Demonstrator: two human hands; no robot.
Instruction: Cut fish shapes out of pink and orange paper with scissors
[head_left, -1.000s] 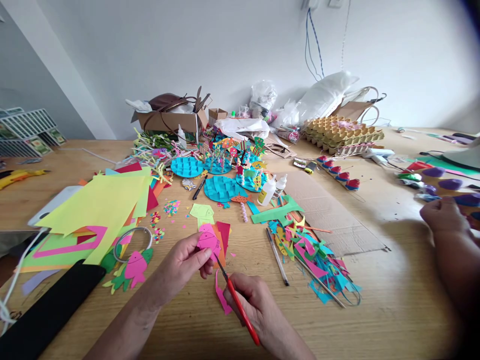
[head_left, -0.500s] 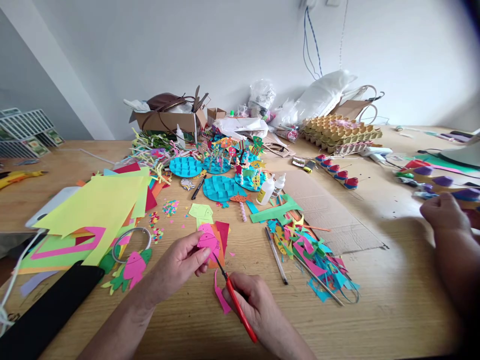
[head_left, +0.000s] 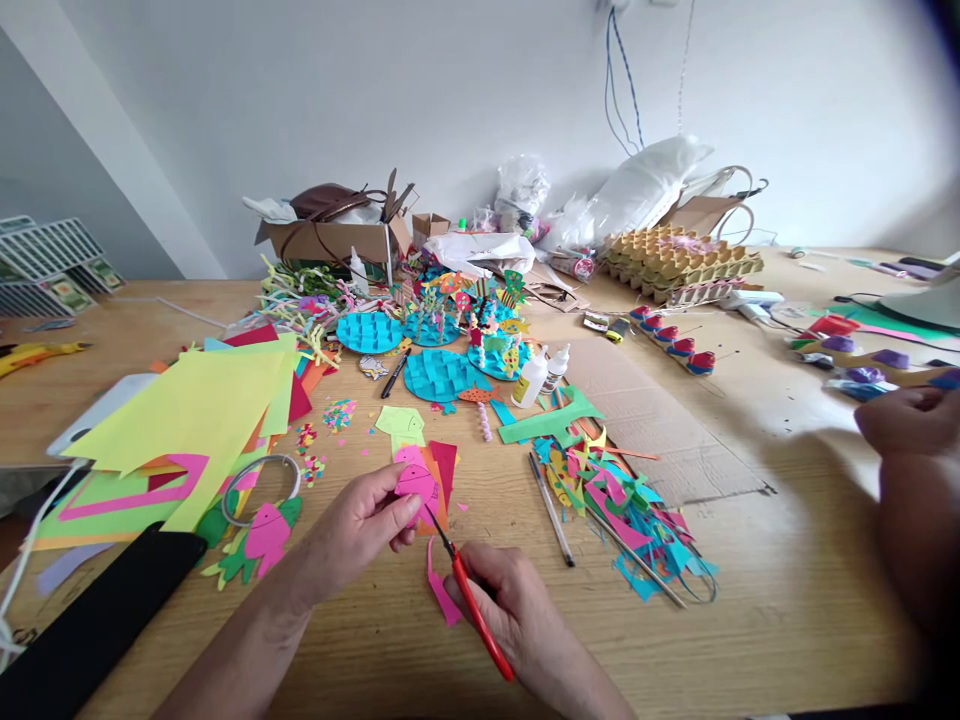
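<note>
Between the thumb and fingers of my left hand (head_left: 375, 515) is a pink paper fish (head_left: 416, 482) with pen lines on it. My right hand (head_left: 506, 600) grips red-handled scissors (head_left: 480, 618), their dark blades pointing up and left at the fish's lower edge. Under the blades hangs a curled pink paper strip (head_left: 441, 585), lying close to my right fingers. Just beyond my left hand lie a pale green paper fish shape (head_left: 401, 422) and dark red paper (head_left: 445, 470), partly covered by the pink piece.
Yellow paper sheets (head_left: 180, 405), a tape roll (head_left: 262, 490) and cut fish (head_left: 266, 538) lie left. Paper scraps (head_left: 645, 530), a pen (head_left: 551, 510) and cardboard (head_left: 645, 420) lie right. Glue bottles (head_left: 530, 380) stand beyond. Another person's hand (head_left: 911, 430) is at far right, near painted egg-carton strips.
The other person's hand at the right has shifted slightly right. My hands, the pink fish and the scissors have hardly moved.
</note>
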